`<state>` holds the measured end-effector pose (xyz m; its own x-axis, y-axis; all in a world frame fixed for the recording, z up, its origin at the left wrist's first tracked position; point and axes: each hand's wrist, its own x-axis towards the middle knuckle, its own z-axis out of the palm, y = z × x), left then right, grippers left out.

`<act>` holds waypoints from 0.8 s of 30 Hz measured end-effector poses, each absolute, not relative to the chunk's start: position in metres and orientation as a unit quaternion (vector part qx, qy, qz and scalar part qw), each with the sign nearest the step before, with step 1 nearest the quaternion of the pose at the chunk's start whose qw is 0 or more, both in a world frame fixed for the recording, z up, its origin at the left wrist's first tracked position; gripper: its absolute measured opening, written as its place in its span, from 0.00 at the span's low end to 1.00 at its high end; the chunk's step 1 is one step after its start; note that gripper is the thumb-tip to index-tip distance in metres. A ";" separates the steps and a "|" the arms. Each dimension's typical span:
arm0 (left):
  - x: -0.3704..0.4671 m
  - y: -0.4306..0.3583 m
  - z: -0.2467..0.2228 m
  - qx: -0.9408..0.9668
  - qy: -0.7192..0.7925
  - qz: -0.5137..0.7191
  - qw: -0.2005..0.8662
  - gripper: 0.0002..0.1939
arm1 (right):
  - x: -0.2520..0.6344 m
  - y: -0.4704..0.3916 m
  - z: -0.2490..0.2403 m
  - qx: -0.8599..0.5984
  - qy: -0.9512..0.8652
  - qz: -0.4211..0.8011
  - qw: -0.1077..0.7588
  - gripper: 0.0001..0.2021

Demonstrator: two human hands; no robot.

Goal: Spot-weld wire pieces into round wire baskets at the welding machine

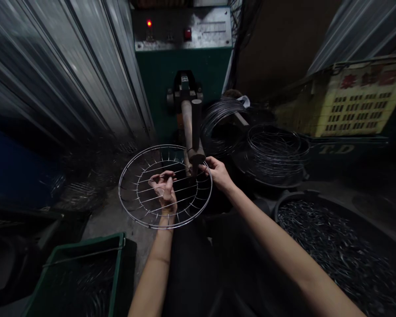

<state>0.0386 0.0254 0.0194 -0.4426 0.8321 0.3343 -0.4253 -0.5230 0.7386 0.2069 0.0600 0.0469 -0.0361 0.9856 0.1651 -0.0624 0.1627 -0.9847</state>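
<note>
A round wire rack [167, 227], with a double outer ring, a smaller inner ring, short spokes and parallel cross wires, sits tilted in front of the machine's rod-like arms. My left hand [164, 187] shows through its cross wires, palm up, thumb and fingers curled in; whatever they grip is too fine to make out. At the rack's right rim, my right hand [218, 171] is closed in a pinch, its fingertips partly hidden behind the wire. Right beside those fingertips, the dark upright rod [196, 125] of the machine ends in a thick head over the rim.
The green machine [158, 83] has a lit red lamp [149, 23]. Wire ring coils [277, 147] lie to the right, below a yellow crate [359, 103]. A tub [279, 207] of small metal pieces stands lower right, a green bin [122, 246] lower left. Corrugated metal [95, 57] lines the left.
</note>
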 end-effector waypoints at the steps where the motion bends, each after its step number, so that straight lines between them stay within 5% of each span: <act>1: 0.038 0.026 0.019 0.353 0.288 0.799 0.393 0.20 | 0.206 0.061 0.047 -0.429 -0.536 0.482 0.544 0.20; 24: 0.029 0.014 0.017 0.413 0.291 0.769 0.392 0.27 | 0.232 0.016 0.043 -0.450 -0.553 0.485 0.505 0.18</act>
